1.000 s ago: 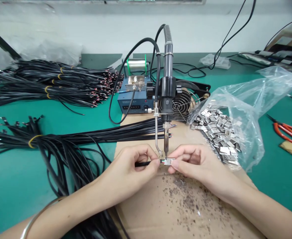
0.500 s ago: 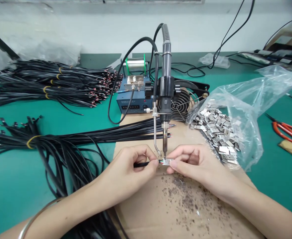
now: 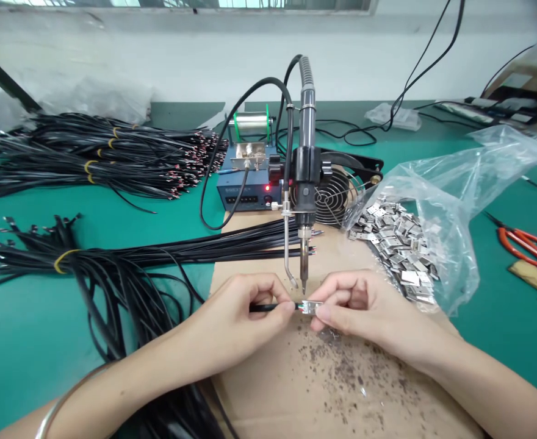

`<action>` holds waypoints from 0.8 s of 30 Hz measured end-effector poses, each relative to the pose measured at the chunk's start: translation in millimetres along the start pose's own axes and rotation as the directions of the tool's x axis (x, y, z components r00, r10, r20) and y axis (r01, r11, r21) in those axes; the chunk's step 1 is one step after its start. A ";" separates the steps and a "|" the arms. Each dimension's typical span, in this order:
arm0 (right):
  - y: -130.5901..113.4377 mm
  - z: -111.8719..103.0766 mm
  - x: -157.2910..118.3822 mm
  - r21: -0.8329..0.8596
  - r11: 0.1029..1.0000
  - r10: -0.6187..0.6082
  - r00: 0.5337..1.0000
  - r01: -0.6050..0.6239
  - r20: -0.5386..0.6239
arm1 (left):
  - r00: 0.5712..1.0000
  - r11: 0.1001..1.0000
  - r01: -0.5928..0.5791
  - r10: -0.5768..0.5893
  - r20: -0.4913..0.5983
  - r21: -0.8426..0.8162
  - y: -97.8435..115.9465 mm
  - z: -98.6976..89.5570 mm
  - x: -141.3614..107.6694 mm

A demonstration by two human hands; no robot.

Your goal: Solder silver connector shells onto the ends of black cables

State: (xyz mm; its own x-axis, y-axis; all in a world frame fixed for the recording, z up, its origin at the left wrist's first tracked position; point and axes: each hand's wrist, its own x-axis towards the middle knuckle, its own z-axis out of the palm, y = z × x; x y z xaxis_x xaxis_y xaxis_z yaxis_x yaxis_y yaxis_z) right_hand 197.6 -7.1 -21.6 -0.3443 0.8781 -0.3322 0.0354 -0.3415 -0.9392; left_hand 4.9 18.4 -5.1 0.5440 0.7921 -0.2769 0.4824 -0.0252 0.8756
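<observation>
My left hand (image 3: 254, 311) pinches a black cable (image 3: 268, 307) near its end, where short coloured wires show. Between thumb and fingers, my right hand (image 3: 355, 305) holds a small silver metal connector (image 3: 312, 307) against those wires. Directly above the connector hangs the tip of an upright soldering iron (image 3: 304, 256), with a small gap between them. A thin metal feed tube (image 3: 287, 250) curves down beside the tip on its left.
Bundled black cables (image 3: 126, 152) lie at the left, more (image 3: 158, 253) in front. A blue control box (image 3: 245, 189), solder spool (image 3: 252, 124) and fan (image 3: 335, 195) stand behind. Right are metal connectors (image 3: 399, 238), a plastic bag (image 3: 461, 201) and orange-handled pliers (image 3: 527, 244).
Both hands, with the cable and connector, have moved slightly down, away from the iron's tip, which touched or nearly touched the connector before. The control box's red light is now brighter.
</observation>
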 end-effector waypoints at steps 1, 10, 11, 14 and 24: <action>-1.0 -0.2 -0.6 -0.007 1.000 0.005 1.000 -0.005 0.008 | 1.000 1.000 0.007 -0.007 0.009 0.009 0.3 -0.6 -0.6; -2.6 -0.3 -3.3 0.009 1.000 0.027 0.999 -0.028 0.040 | 0.998 0.999 0.023 -0.025 0.060 0.030 3.0 -3.1 -2.1; -2.4 -0.1 -3.2 0.014 1.000 0.020 0.999 -0.021 0.038 | 0.998 0.999 0.021 -0.023 0.054 0.042 2.6 -3.2 -2.1; -2.6 0.6 -2.6 0.031 0.999 0.007 1.000 -0.008 0.027 | 0.999 0.999 0.002 -0.003 0.037 0.049 1.5 -3.3 -2.3; 2.2 2.2 4.8 0.124 0.992 0.037 0.997 -0.028 -0.065 | 0.993 0.995 -0.096 0.097 -0.061 0.015 -2.6 0.5 4.4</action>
State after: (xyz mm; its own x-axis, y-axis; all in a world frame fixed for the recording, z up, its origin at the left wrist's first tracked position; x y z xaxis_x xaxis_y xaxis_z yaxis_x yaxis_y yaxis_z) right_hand 194.0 -4.4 -25.1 -0.2812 0.8849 -0.3713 -0.0715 -0.4052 -0.9114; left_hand 6.4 21.7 -8.9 0.5449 0.8219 -0.1662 0.4380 -0.1099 0.8923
